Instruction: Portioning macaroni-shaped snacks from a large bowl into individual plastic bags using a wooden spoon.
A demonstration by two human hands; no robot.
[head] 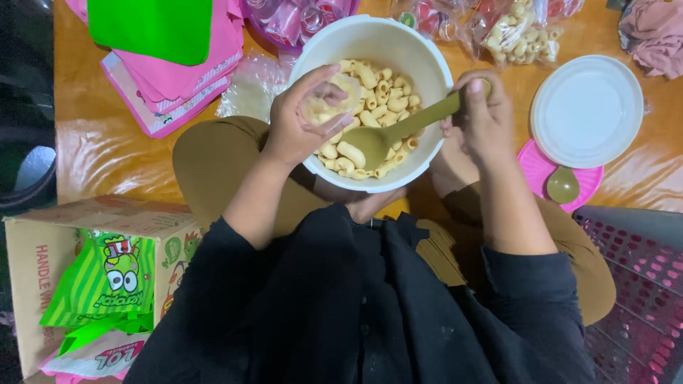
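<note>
A white bucket (pixel 370 32) rests on my lap, holding several pale, curved puffed snacks (pixel 380 96). My left hand (pixel 299 121) holds a small clear plastic cup (pixel 334 107) over the bucket's left side, with some snacks inside it. My right hand (pixel 484 117) grips the handle of an olive-green spoon (pixel 388 135). The spoon's bowl lies on the snacks just right of the cup.
A white lid (pixel 587 110) lies on a pink plate (pixel 541 171) with a second green spoon (pixel 563 185) at right. A pink basket (pixel 633 284) stands at lower right. A cardboard box (pixel 43 256) with green packets sits lower left. Pink and green bags (pixel 171 50) and packed cups (pixel 512 32) lie beyond.
</note>
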